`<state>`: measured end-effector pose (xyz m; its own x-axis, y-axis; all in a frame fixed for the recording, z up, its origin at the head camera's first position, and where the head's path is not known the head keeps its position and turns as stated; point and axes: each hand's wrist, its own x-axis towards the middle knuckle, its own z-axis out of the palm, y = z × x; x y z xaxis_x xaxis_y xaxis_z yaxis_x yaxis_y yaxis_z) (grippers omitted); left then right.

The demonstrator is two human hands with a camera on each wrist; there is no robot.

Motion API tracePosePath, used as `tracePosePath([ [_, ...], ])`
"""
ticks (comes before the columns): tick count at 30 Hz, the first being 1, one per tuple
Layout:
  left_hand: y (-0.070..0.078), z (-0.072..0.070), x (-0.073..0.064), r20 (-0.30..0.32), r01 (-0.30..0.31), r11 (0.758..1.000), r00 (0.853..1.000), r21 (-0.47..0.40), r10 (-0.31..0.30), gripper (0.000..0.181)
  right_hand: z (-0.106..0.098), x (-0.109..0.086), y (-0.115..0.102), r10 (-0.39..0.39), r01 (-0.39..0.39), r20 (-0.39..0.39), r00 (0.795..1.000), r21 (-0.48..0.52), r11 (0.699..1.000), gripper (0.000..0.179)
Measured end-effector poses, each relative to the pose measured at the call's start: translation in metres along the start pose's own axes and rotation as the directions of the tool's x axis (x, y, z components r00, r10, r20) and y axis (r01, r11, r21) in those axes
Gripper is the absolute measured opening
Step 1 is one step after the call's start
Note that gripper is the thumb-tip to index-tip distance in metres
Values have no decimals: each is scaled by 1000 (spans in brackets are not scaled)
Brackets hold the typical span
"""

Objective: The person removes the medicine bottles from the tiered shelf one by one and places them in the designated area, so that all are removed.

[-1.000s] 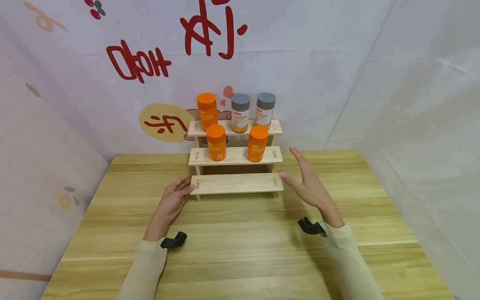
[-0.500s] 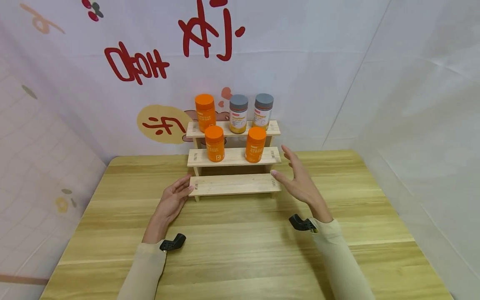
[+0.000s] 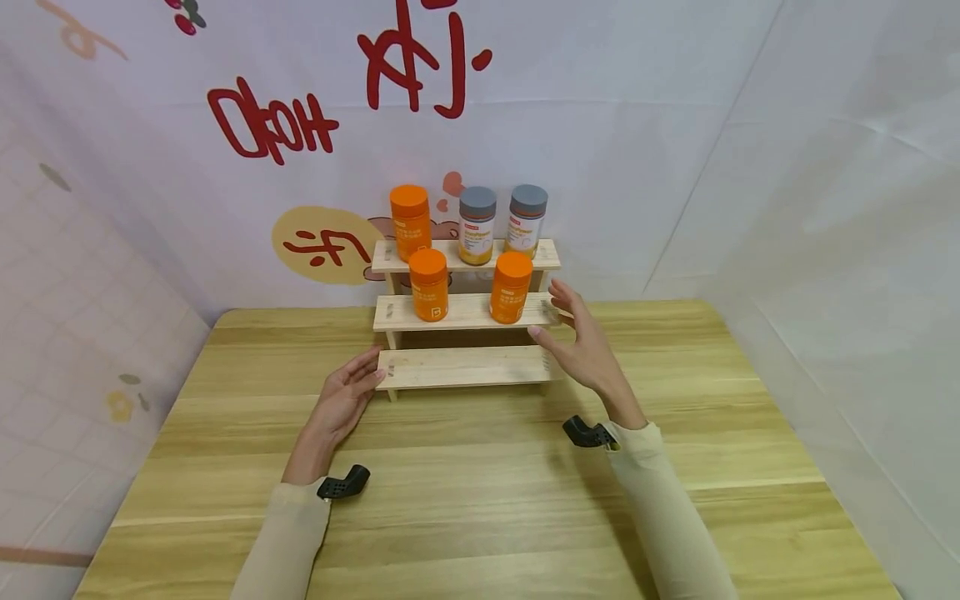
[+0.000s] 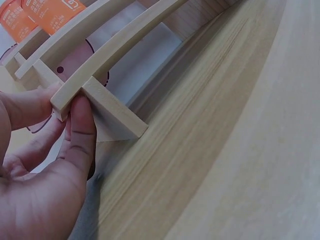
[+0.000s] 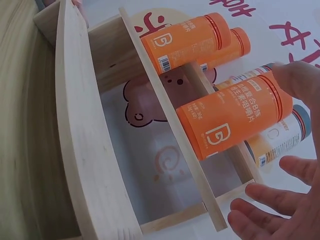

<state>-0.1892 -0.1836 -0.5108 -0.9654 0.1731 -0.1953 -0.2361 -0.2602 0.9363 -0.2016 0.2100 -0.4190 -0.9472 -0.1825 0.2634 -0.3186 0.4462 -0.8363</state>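
Note:
A three-step wooden shelf rack (image 3: pixel 465 367) stands against the back wall. My left hand (image 3: pixel 347 398) pinches the left end of its lowest board; in the left wrist view the thumb is above and fingers (image 4: pixel 82 132) lie below. My right hand (image 3: pixel 585 354) is spread at the rack's right side, holding nothing. Its nearest bottle is the right orange bottle (image 5: pixel 235 112) on the middle step, and the fingers stand apart around that side. A second orange bottle (image 3: pixel 430 286) is left of it. On the top step are another orange bottle (image 3: pixel 410 225) and two grey-capped bottles (image 3: pixel 477 227).
The rack stands at the far edge of a wood-grain table (image 3: pixel 465 500). A white printed backdrop (image 3: pixel 615 167) rises close behind it, and cloth walls flank both sides. Black wrist cameras (image 3: pixel 588 432) sit on both sleeves.
My right hand has moved left and slightly up, from beside the rack to near the right orange bottle. The left hand keeps its grip on the lowest board.

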Motion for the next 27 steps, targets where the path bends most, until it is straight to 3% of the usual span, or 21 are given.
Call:
tracePosePath([
  [17, -1, -3, 1, 35, -21, 1000, 999, -3, 21, 67, -4, 24, -3, -53, 57, -38, 998, 112, 992, 72],
  [27, -1, -1, 1, -4, 0, 1000, 1000, -7, 0, 64, -11, 39, -14, -49, 60, -76, 996, 146, 988, 70],
])
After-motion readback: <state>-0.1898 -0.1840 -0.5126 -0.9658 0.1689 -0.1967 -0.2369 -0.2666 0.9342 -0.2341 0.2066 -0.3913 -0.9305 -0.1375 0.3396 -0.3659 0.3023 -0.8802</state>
